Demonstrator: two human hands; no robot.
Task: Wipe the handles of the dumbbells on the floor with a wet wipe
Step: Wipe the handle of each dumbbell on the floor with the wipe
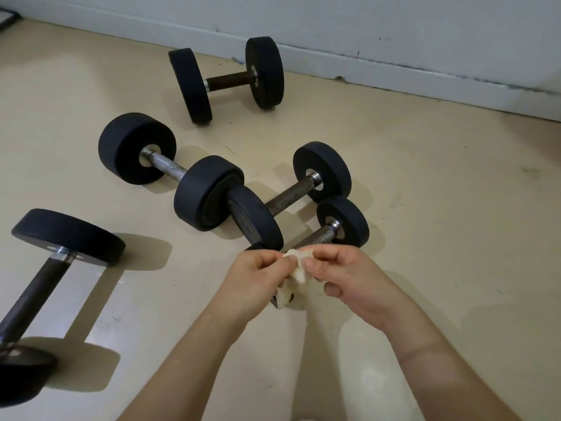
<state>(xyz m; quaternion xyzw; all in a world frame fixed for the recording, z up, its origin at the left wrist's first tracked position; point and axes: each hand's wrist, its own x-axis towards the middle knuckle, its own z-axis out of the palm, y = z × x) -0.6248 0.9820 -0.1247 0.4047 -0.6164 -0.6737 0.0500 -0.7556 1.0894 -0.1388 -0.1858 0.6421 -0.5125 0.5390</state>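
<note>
A limp, light wet wipe (299, 268) is pinched between left hand (258, 276) and right hand (346, 278); the knurled handle (312, 238) just beyond is judged rigid, best gripped mid-bar.

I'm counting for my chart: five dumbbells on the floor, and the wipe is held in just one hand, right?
Not quite. The head view shows both the left hand and the right hand holding the wipe. Five dumbbells on the floor is correct.
</note>
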